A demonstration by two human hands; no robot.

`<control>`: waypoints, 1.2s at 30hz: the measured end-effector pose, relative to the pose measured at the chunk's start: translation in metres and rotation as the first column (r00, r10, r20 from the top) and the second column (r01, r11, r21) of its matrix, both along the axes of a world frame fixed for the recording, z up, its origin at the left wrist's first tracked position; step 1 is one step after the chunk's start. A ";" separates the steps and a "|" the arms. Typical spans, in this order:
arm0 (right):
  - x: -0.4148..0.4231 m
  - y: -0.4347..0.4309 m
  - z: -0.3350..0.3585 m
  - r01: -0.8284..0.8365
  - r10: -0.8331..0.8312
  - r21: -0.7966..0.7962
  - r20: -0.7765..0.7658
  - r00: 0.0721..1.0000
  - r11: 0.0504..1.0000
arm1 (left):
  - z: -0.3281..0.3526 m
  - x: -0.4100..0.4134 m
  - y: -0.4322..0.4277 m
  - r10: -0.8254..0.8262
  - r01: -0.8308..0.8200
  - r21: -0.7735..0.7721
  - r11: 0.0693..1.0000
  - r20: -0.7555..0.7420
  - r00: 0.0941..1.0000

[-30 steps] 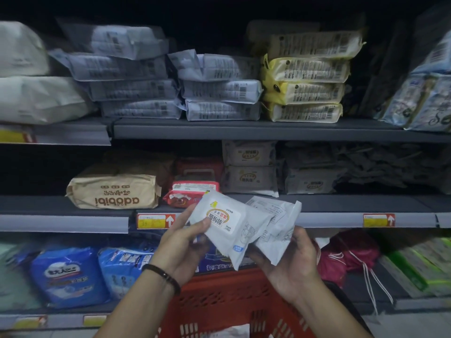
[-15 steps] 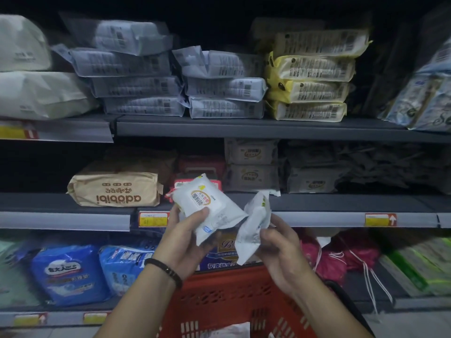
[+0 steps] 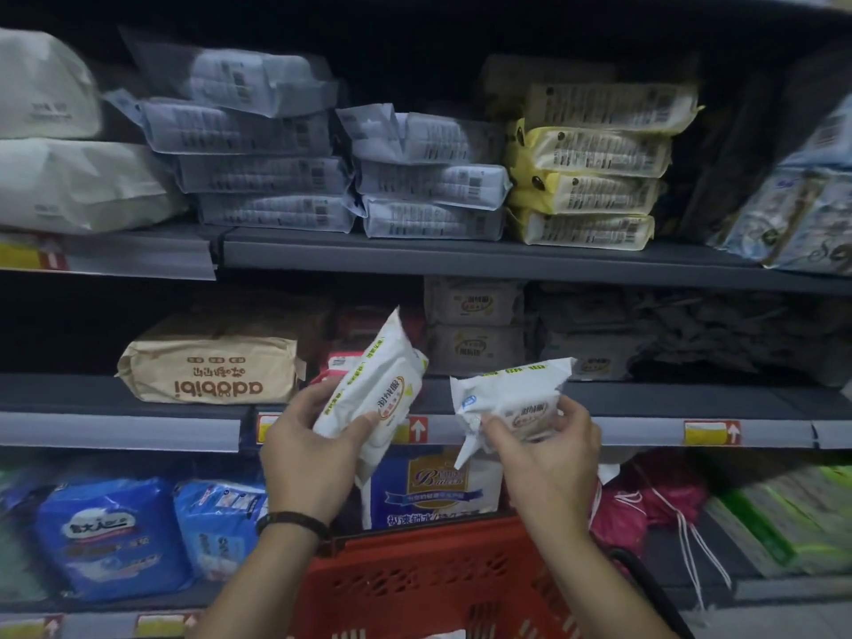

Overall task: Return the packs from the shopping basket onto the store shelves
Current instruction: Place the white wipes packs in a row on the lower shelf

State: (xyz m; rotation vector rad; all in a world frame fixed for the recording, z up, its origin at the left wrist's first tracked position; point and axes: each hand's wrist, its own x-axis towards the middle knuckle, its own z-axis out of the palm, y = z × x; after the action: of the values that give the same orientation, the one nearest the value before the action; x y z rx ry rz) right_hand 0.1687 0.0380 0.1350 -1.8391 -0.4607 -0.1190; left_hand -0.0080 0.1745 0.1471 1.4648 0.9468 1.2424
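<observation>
Nearest, the red shopping basket sits low at the bottom edge. Its inside is mostly out of view, so I cannot tell how many packs remain in it. Just above it, two white packs are in hand but not yet shelved. The left hand holds the left pack tilted nearly upright, fingers curled round its lower end. The right hand grips the right pack, which lies flatter, with its fingers wrapped over the near edge. Farther off, the middle shelf carries similar-looking packs, so this is probably where they belong. Both packs have yet to be placed.
</observation>
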 end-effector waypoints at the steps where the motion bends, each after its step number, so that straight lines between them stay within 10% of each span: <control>1: 0.004 0.006 0.006 0.029 -0.029 -0.034 0.004 1.000 0.999 | 0.001 -0.001 0.002 0.021 -0.021 -0.001 1.000 0.002 1.000; 19: 0.052 0.118 0.001 0.140 -0.066 -0.488 0.165 0.984 0.861 | 0.002 -0.006 0.022 -0.047 0.062 0.127 0.990 -0.116 0.992; 26: 0.051 0.047 -0.009 -0.210 0.219 -0.070 0.171 0.961 0.975 | -0.009 0.010 -0.002 -0.156 0.173 0.145 0.974 -0.126 0.980; 30: 0.053 0.007 -0.012 -0.538 0.537 0.074 0.039 0.843 0.840 | -0.010 0.038 -0.033 -0.176 0.216 0.206 0.954 -0.197 0.965; 36: 0.089 0.000 -0.002 -0.441 0.442 -0.031 0.099 0.892 0.897 | 0.025 0.093 -0.037 -0.149 0.178 0.238 0.955 -0.135 0.980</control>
State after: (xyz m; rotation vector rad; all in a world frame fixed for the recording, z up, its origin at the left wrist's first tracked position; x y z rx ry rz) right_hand 0.2573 0.0378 0.1335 -1.6959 -0.9427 0.1003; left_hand 0.0849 0.1374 0.1718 1.7921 0.7457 1.1962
